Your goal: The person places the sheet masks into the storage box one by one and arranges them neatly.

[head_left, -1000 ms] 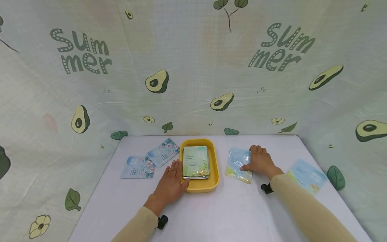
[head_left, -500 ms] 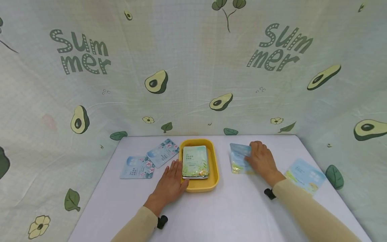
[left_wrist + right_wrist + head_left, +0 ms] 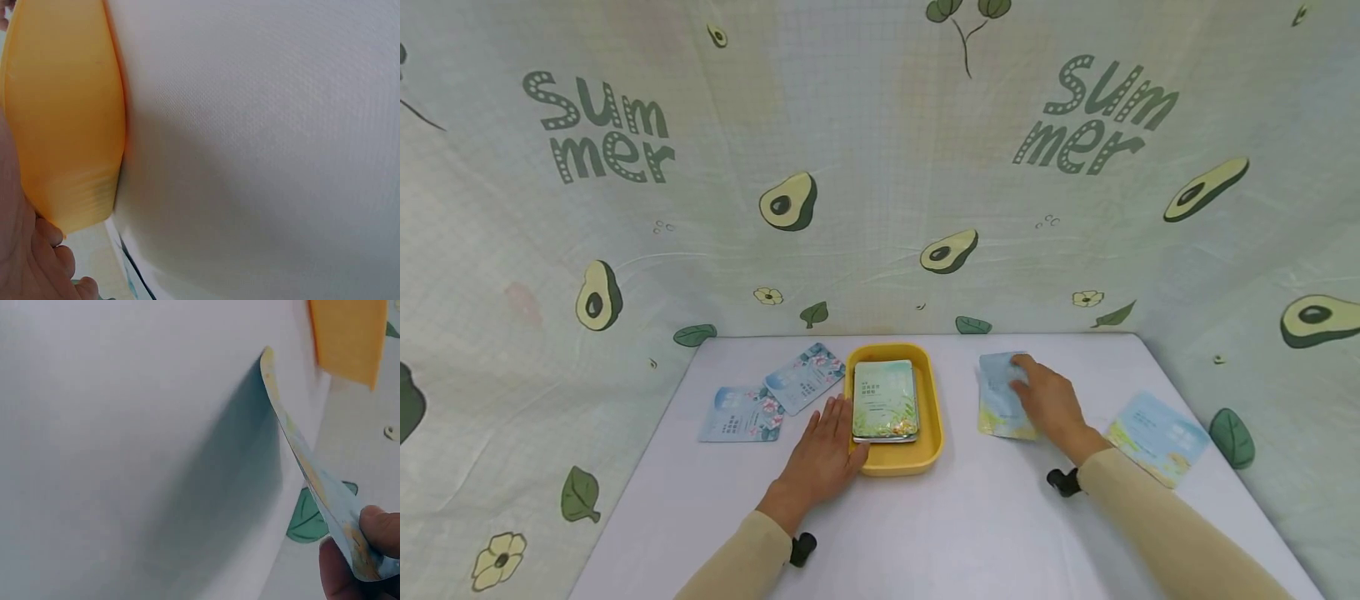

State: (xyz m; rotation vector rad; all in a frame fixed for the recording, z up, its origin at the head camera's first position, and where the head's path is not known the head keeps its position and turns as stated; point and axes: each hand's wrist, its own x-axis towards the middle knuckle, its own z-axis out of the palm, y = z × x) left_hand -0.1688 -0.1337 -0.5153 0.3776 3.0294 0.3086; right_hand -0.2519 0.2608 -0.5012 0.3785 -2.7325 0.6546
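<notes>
Left of the yellow tray, a straight-fingered left hand rests against it, seemingly for steadiness; to the right, the right hand pinches a blue packet between thumb and fingers, angled over the table.

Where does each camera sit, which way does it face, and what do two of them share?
Head: on the head, facing forward and down over the table; left hand, right hand and sleeves show.
Left wrist: on that wrist, facing the tray and table; part of that hand shows, lower left.
Right wrist: on that wrist, facing the packet that hand pinches; thumb and finger show, lower right.
Head and right wrist share the packet and tray.
</notes>
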